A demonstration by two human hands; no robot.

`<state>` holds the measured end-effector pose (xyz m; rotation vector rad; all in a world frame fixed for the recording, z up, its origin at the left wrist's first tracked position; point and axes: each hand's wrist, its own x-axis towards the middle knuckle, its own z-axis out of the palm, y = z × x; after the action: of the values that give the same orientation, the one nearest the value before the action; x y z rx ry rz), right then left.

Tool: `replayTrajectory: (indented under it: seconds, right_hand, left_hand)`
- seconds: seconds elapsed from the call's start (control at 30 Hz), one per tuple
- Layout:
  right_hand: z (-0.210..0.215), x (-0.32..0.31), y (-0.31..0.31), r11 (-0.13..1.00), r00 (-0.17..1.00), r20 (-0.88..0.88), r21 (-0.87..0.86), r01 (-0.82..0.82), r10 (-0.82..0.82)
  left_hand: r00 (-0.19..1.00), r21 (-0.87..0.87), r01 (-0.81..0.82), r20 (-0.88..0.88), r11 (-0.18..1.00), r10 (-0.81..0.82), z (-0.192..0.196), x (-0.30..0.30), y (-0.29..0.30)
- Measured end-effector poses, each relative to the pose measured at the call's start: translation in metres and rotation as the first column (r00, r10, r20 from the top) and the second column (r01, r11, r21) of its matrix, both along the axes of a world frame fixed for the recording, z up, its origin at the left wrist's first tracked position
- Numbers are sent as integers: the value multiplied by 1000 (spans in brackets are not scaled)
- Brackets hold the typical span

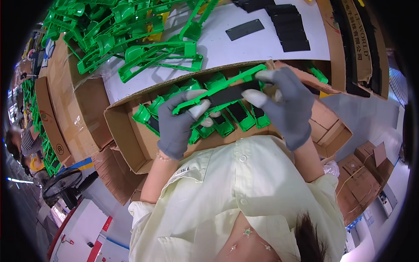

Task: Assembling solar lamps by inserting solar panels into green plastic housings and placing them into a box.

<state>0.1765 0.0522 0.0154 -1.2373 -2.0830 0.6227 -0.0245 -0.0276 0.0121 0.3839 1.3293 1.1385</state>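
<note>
While both gloved hands are up over the cardboard box [118,124], they hold a long green frame [220,88] between them, tilted with its right end higher. The left hand [176,124] pinches the frame's low end, with its thumb in front and fingers bent around it. The right hand [291,98] pinches the high end, its thumb close to the black panel [229,95] that lies along the frame. One hand at each end probably helps the long frame not to tip or twist. I cannot tell if the panel sits all the way in.

Under the hands, more green parts [247,124] lie side by side in the box, perhaps so they fit well. A big heap of green frames [104,43] and a row of overlapping black panels [290,30] are on the white table [218,54], maybe there to be easy to reach.
</note>
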Motion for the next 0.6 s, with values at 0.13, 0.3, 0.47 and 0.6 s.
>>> replayTrajectory:
  seconds: [0.13,0.3,0.47,0.6]
  right_hand:
    - [2,0,0,993,992,120,-113,-17,31]
    - [2,2,-4,880,993,-109,-474,-16,-40]
    - [11,2,0,866,988,-155,-497,-55,-26]
    - [18,-1,-9,911,994,-105,-413,-15,-31]
  left_hand:
    - [999,-28,3,33,1000,-2,-3,6,-2]
    - [966,97,80,238,992,-101,-10,0,-4]
    - [930,97,112,341,989,-139,-10,-4,-6]
    - [926,85,76,364,993,-102,-7,-1,-7]
